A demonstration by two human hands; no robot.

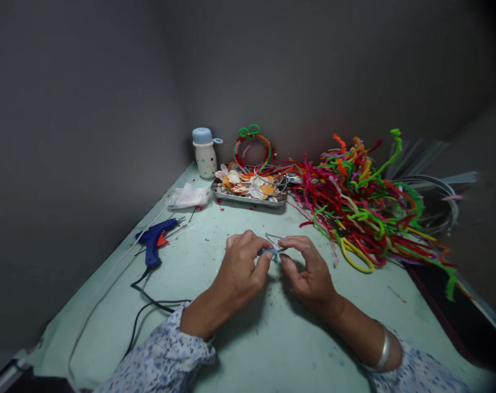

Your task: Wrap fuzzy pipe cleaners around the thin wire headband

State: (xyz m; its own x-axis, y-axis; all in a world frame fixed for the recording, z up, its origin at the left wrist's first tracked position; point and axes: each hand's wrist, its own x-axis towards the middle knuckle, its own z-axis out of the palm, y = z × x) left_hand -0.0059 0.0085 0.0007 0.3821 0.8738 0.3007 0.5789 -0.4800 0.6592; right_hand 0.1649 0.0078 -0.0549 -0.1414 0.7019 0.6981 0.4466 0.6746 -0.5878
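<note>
Currently, left hand (pixel 243 262) pinches a blue strip (pixel 274 252) between thumb and fingers over the pale-green tabletop (pixel 272 349); right hand (pixel 309 273) curls beside its end, thumb and forefinger slightly parted, hold unclear.

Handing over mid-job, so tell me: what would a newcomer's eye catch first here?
First, the big tangle of bright fuzzy stems at the right rear of the pale green table. Then the blue glue gun lying on the left, and, in the middle, the left hand pinching a small blue piece, the right hand close beside it.
</note>
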